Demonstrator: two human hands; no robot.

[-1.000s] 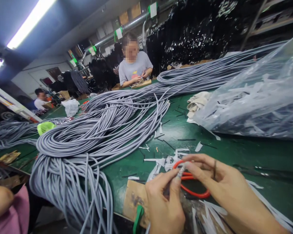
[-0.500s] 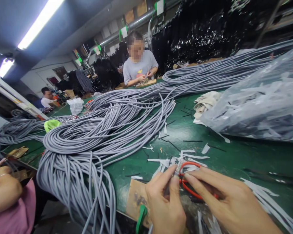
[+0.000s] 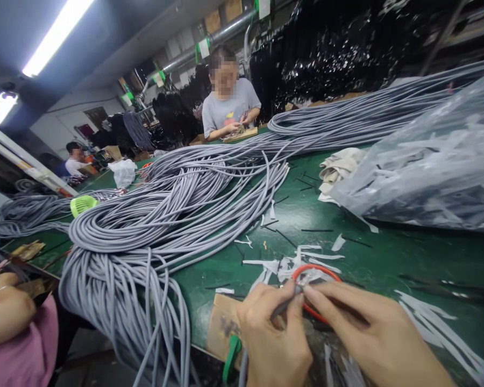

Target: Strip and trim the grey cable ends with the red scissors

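My left hand [image 3: 276,328] is closed around the end of a grey cable [image 3: 284,307], pinching it between thumb and fingers. The cable's tip points toward my right hand [image 3: 358,322], whose thumb and forefinger press together right beside it. Red-handled scissors [image 3: 317,267] are tucked in the right hand, a red loop sticking out past the fingers; their blades are hidden. Beneath both hands, white strips [image 3: 272,265] and short black pieces lie scattered on the green table [image 3: 387,258]. A wooden board [image 3: 221,322] with a green clip-like piece [image 3: 232,357] is left of my left hand.
Big bundles of grey cables [image 3: 125,231] cover the left and back of the table. On the right are a clear plastic bag [image 3: 435,188], a cloth [image 3: 339,169] and dark pliers-like tools [image 3: 452,287]. A co-worker [image 3: 232,107] sits opposite; another person's arm [image 3: 8,306] is at left.
The right fingertips have come closer to the left ones and cover the cable's tip, where bare shiny strands showed before. The red loop has turned and shifted slightly left.
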